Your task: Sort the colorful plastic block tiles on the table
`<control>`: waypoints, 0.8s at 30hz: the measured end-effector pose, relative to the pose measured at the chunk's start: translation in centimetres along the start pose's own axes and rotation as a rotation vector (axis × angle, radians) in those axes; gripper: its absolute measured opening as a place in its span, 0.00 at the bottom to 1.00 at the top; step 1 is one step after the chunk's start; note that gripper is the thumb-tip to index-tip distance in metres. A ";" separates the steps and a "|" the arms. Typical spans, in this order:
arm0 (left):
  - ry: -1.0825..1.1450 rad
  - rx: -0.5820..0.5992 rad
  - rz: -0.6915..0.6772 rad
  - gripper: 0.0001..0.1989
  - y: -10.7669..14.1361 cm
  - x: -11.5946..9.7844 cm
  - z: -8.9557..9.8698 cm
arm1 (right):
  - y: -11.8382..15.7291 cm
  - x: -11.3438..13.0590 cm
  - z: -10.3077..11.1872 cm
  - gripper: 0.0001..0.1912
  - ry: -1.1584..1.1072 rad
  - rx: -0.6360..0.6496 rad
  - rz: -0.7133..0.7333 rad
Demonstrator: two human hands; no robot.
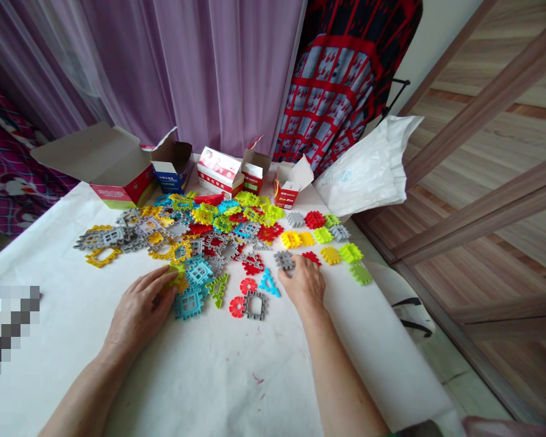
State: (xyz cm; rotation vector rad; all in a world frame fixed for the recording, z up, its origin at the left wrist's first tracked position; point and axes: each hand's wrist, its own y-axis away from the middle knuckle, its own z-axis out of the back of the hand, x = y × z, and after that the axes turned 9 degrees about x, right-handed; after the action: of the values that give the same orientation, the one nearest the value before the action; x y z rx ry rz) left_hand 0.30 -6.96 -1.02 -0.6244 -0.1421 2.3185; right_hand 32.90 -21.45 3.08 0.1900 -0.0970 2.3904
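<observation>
Several dozen plastic waffle-block tiles (200, 237) in red, yellow, lime, blue and grey lie heaped on a white table cover (218, 376). My left hand (141, 306) rests at the heap's near edge, fingers on a yellow tile (178, 282) with a lime piece beside it. A blue square tile (188, 303) lies just right of those fingers. My right hand (300, 282) has its fingertips on a grey square tile (284, 261). Close below that hand lie a blue triangular piece (268, 284) and a grey frame tile (255, 305).
Open cardboard boxes (113, 164) and smaller printed boxes (218, 171) stand along the table's far edge. A white plastic bag (364, 170) lies at the back right. The table's right edge (382, 291) drops to the floor. A purple curtain (227, 67) hangs behind.
</observation>
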 end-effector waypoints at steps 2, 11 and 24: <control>0.000 0.001 0.002 0.26 0.0 0.1 0.0 | -0.1 -0.1 -0.4 0.19 0.003 -0.012 0.012; -0.007 0.006 -0.002 0.26 -0.1 0.2 0.0 | -0.1 -0.2 -0.8 0.19 -0.006 -0.039 0.016; 0.005 0.012 0.032 0.24 -0.1 0.2 -0.1 | -0.3 0.3 -0.5 0.13 -0.146 -0.189 0.156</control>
State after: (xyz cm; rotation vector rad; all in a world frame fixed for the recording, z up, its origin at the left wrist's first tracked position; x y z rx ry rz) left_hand 0.27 -6.75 -1.13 -0.6307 -0.1171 2.3470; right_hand 32.81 -20.97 2.60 0.2761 -0.4179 2.5015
